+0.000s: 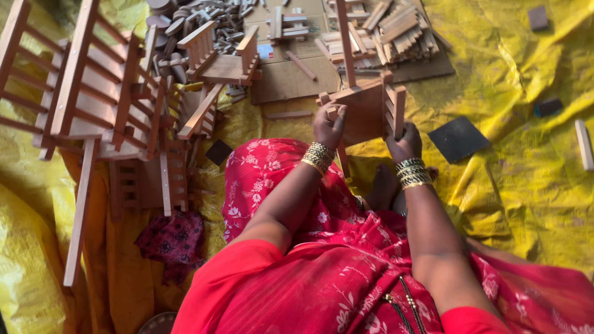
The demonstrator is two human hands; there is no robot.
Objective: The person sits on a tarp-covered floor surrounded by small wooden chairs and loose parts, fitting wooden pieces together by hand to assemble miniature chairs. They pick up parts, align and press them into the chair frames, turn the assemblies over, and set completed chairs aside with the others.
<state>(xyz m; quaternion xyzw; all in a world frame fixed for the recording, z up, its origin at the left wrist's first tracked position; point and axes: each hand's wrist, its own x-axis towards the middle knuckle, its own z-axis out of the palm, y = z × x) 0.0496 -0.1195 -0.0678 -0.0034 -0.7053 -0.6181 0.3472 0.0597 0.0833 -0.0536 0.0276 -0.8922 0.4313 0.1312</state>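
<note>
My left hand [328,125] and right hand [403,143] grip a small wooden chair [366,111], frame centre. Finished chairs [93,93] lie upper left.

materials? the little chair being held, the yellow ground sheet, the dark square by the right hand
Small chair, held by the left hand and the right hand: bare reddish-brown wood, looks unvarnished, matte with faint grain. Yellow sheet: probably plastic tarpaulin, given its sheen and sharp creases. Dark square: flat, matte, charcoal; maybe sandpaper or rubber, cannot tell.
</note>
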